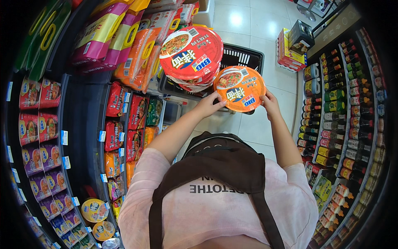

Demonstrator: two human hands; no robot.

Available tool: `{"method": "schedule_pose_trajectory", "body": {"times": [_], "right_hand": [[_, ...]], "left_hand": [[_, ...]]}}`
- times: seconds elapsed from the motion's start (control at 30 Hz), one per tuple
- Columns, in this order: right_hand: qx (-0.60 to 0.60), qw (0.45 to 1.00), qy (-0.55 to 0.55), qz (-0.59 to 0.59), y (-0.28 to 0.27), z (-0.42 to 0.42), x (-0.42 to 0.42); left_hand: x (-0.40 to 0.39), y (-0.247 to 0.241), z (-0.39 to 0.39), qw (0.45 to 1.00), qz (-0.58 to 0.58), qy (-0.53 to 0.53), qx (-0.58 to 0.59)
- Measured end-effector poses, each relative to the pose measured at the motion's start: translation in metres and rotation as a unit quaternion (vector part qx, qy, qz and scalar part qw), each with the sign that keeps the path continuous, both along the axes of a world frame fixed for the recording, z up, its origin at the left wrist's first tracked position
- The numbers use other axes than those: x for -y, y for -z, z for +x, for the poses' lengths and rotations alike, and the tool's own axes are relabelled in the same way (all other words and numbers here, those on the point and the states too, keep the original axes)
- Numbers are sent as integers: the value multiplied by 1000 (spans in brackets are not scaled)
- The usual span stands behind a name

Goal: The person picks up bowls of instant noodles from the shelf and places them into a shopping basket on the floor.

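Observation:
Between my two hands is an orange-lidded instant noodle bowl (240,88), its printed lid facing up. My left hand (212,105) grips its left edge, and my right hand (269,101) holds the right edge. Just to the left of it, a stack of red-lidded instant noodle bowls (191,54) rises over a black plastic shopping basket (258,59). The orange bowl appears close against this stack and covers part of the basket's near side. What lies deeper in the basket is mostly hidden.
Bagged goods with yellow handles (140,59) lie at the upper left. Shelves of noodle packets (115,135) run down the left, with yellow-lidded bowls (94,210) low down. Sauce bottles (335,102) line the right shelves. Stacked boxes (290,53) stand on the tiled floor (279,99).

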State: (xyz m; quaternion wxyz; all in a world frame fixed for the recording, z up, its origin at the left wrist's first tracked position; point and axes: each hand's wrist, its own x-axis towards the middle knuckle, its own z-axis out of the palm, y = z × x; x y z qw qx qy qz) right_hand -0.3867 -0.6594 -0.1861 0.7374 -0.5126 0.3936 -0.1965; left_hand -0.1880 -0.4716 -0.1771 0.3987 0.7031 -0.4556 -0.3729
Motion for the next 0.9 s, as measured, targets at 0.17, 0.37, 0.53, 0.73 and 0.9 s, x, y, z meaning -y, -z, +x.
{"method": "schedule_pose_trajectory", "body": {"times": [0.17, 0.37, 0.53, 0.73, 0.9], "right_hand": [[-8, 1000, -7, -9, 2, 16, 4], [-22, 998, -45, -27, 18, 24, 15], [-54, 996, -49, -52, 7, 30, 10], [-113, 991, -30, -66, 4, 28, 5], [-106, 992, -26, -63, 12, 20, 6]], "left_hand": [[9, 33, 11, 988, 61, -50, -131], [17, 51, 11, 984, 79, -67, -147], [18, 44, 6, 991, 80, -101, -28], [14, 46, 7, 991, 107, -82, 12], [13, 27, 9, 986, 152, -65, 36]]}}
